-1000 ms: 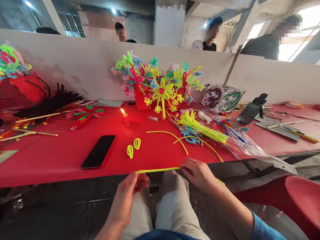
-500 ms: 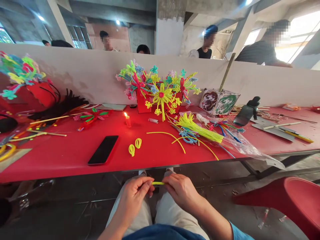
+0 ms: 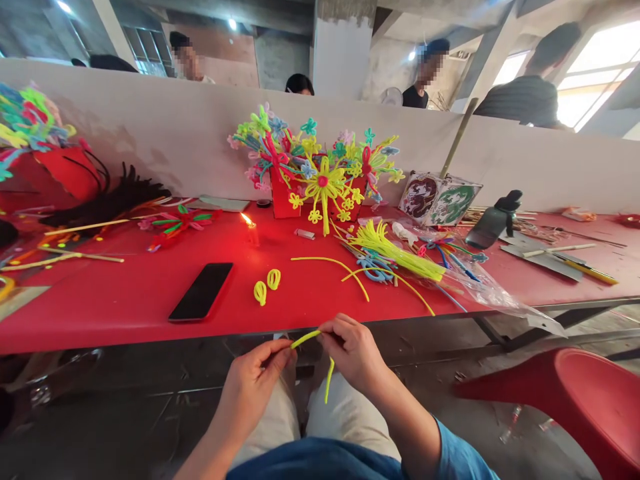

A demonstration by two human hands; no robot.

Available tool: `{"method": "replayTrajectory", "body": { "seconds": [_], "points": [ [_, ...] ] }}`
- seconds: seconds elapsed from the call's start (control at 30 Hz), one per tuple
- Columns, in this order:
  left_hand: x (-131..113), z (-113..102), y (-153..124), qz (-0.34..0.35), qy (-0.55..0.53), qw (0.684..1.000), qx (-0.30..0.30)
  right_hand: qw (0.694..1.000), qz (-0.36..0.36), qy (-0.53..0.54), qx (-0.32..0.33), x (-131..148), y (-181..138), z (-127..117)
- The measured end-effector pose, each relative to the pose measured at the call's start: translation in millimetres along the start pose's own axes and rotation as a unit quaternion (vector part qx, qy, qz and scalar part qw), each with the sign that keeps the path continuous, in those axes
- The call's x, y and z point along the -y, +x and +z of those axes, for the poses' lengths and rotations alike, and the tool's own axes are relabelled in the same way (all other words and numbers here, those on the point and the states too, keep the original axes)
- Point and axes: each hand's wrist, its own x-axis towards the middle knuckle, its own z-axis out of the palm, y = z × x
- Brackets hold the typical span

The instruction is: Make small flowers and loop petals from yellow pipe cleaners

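Observation:
Between my hands, just off the table's front edge and above my lap, stretches a yellow pipe cleaner [image 3: 305,339]. My left hand [image 3: 260,370] pinches one end of it between thumb and fingertips. My right hand [image 3: 353,350] grips it farther along, and its loose tail hangs down below that hand. On the red table [image 3: 125,313] ahead lie two small looped yellow pipe-cleaner pieces [image 3: 267,287]. Two single yellow pipe cleaners [image 3: 333,262] lie to their right, near a bundle of yellow pipe cleaners [image 3: 400,250].
A lit red candle [image 3: 253,235] burns behind the loops, with a black phone [image 3: 201,292] to the left. Blue scissors [image 3: 375,267] lie by the bundle. A red box of pipe-cleaner flowers [image 3: 287,200] stands behind. A dark bottle [image 3: 487,223] and red stool [image 3: 565,400] are at right.
Both hands have risen a little toward the table edge, my right hand more. More of the yellow pipe cleaner shows between them, and its tail now hangs below my right hand.

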Motion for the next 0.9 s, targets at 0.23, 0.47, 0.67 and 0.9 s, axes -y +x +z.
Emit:
{"method": "replayTrajectory", "body": {
  "seconds": [0.23,0.47,0.67,0.9],
  "points": [
    [-7,9,-2,-0.018,-0.017,0.997,0.070,0.975,0.098,0.196,0.041,9,7,3],
    [-9,17,0,-0.043,-0.125,0.986,0.102,0.954,0.111,0.273,0.048,4,10,7],
    [-9,18,-2,-0.118,-0.276,0.937,0.179,0.951,0.111,0.285,0.051,4,10,6],
    [-8,18,-2,-0.123,-0.305,0.933,0.147,0.952,0.117,0.266,0.092,3,8,5]
  ]
}}
